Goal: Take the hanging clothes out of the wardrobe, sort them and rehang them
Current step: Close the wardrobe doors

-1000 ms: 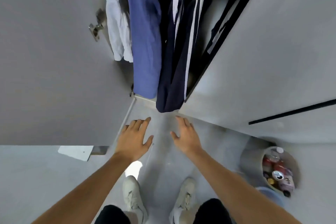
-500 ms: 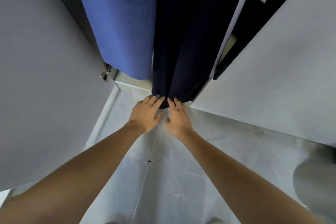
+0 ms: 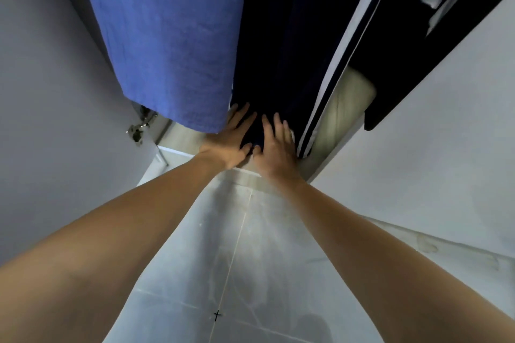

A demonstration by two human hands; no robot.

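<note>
Single head view, close, looking forward-down past forearms into open wardrobe (image 3: pixel 418 108) base.

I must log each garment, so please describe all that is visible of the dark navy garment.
The dark navy garment hangs inside the wardrobe, right of a blue cloth. It looks like soft fabric, with white stripes along its right edge. Its lower end reaches near the wardrobe floor, where both hands, left hand and right hand, touch it.

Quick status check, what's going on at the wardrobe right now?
Left hand and right hand flat on the hem of the dark navy garment, fingers straight. Garment not yet off the rail. Blue garment hangs close alongside.
</note>
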